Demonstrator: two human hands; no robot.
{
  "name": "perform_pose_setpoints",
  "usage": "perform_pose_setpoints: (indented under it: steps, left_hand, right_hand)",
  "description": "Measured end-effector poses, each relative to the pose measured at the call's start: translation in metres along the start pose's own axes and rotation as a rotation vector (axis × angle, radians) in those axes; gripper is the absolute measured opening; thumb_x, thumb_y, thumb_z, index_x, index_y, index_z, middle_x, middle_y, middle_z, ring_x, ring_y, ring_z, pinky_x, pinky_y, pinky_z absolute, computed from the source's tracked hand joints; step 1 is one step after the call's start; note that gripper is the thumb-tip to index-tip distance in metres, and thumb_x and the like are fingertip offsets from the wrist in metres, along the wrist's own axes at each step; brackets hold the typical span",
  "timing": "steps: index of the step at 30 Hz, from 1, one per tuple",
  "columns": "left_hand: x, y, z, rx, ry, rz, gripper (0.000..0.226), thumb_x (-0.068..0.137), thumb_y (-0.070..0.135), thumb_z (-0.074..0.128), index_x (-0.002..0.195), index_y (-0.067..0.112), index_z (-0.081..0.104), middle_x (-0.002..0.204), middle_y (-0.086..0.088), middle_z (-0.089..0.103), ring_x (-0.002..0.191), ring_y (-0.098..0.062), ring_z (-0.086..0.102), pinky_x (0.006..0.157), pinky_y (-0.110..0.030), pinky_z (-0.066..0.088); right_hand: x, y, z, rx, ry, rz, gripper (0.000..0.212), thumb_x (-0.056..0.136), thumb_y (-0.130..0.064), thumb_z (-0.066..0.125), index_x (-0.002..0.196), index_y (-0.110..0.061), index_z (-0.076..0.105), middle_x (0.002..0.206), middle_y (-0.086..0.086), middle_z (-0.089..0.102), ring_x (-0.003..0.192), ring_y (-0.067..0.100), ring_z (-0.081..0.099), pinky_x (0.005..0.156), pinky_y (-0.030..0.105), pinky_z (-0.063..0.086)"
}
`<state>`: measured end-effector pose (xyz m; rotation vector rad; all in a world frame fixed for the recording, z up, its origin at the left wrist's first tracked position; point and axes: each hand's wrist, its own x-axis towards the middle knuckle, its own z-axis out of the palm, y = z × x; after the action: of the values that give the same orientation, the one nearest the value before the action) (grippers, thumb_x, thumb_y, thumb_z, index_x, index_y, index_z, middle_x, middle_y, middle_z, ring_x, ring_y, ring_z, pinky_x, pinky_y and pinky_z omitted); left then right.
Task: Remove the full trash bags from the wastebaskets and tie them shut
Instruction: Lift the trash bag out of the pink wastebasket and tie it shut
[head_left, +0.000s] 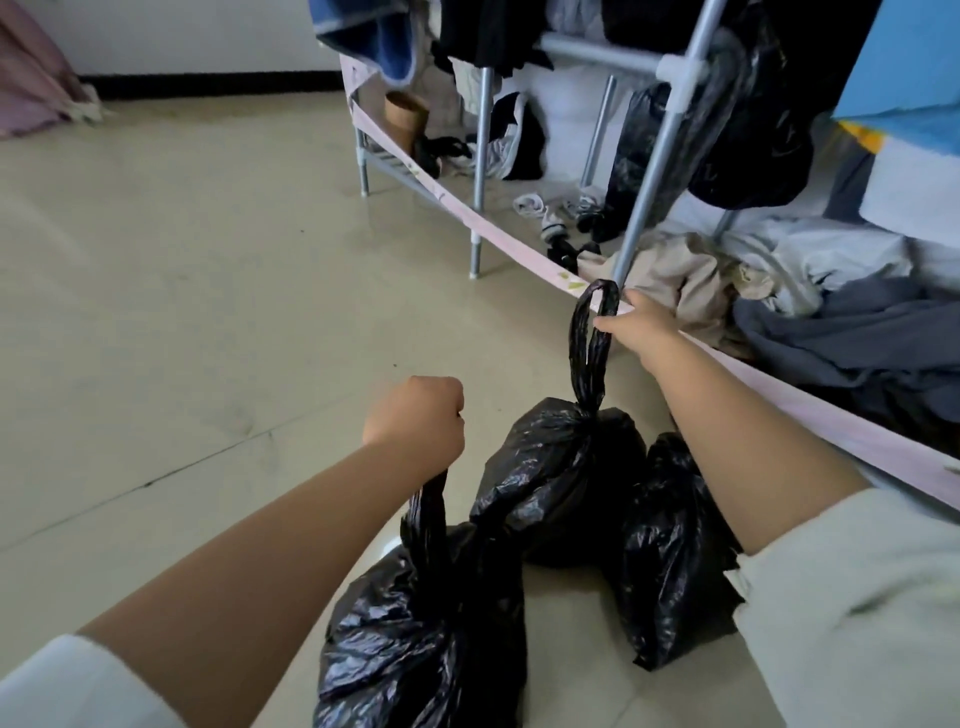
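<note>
Three black trash bags sit on the tiled floor (182, 260) in the lower middle of the frame, and no wastebasket shows. The left hand (415, 421), at centre frame, is curled into a fist around the gathered neck of the near bag (426, 623), which fills the lower centre directly beneath it. The right hand (636, 325), up and to the right of centre, pinches the long handle loops of the middle bag (558, 478); those loops (589, 343) run almost straight up from the bag's cinched neck to the fingers, so the long axis of the strip is vertical and drawn taut. A third bag (670, 545) lies just right of the middle one, touching it, under the right forearm and held by neither hand.

The middle bag's neck looks already knotted, as far as I can judge; the near bag's top is hidden in the left fist, so I cannot tell whether it is tied. The left hand is nearer the near bag, the right hand nearer the other two. A clothes rack (644, 197) with heaped laundry fills the upper right.
</note>
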<state>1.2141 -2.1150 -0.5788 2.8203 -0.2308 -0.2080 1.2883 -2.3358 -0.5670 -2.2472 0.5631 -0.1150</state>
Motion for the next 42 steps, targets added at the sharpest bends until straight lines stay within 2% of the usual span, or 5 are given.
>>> perform_pose_setpoints:
  steps: [9,21,27,34,42]
  left_hand:
    - [0.016,-0.010,-0.014,-0.056,-0.047,-0.017,0.029,0.089,0.010,0.047,0.114,0.013,0.062,0.121,-0.007,0.061,0.108,-0.027,0.058,0.083,-0.031,0.049]
    - [-0.012,-0.039,-0.155,-0.008,-0.308,-0.107,0.026,0.087,0.004,0.046,0.103,0.008,0.067,0.110,-0.010,0.066,0.102,-0.027,0.061,0.068,-0.026,0.042]
    - [0.004,-0.045,-0.331,0.001,-0.282,-0.161,0.021,0.087,0.002,0.047,0.092,0.009,0.066,0.081,-0.005,0.057,0.083,-0.026,0.058,0.067,-0.028,0.047]
    - [0.032,-0.086,-0.531,0.015,-0.204,-0.210,0.024,0.090,0.003,0.045,0.103,0.003,0.065,0.109,-0.014,0.065,0.096,-0.029,0.061,0.076,-0.031,0.049]
    - [0.149,-0.155,-0.675,0.030,-0.011,-0.314,0.025,0.087,-0.001,0.049,0.068,0.015,0.050,0.086,-0.006,0.053,0.079,-0.023,0.047,0.066,-0.026,0.039]
  right_hand:
    - [-0.003,-0.016,0.014,-0.032,-0.071,0.079,0.026,0.080,-0.013,0.060,0.061,-0.012,0.042,0.080,0.008,0.048,0.077,0.020,0.047,0.054,0.027,0.034]
    - [-0.112,-0.120,-0.051,-0.601,-0.157,-0.192,0.029,0.089,-0.015,0.049,0.065,-0.004,0.036,0.074,0.015,0.050,0.092,0.036,0.055,0.064,0.029,0.026]
    - [-0.116,-0.296,-0.091,-0.550,-0.297,-0.230,0.010,0.088,-0.013,0.050,0.084,-0.008,0.042,0.062,0.000,0.036,0.063,0.023,0.043,0.045,0.026,0.021]
    - [-0.094,-0.505,-0.106,-0.382,-0.444,-0.319,0.017,0.083,-0.002,0.048,0.095,-0.004,0.059,0.084,0.008,0.055,0.079,0.024,0.051,0.066,0.033,0.042]
    - [-0.014,-0.705,-0.068,-0.228,-0.437,-0.449,0.022,0.083,-0.002,0.050,0.099,-0.005,0.066,0.091,0.008,0.060,0.083,0.017,0.048,0.065,0.022,0.035]
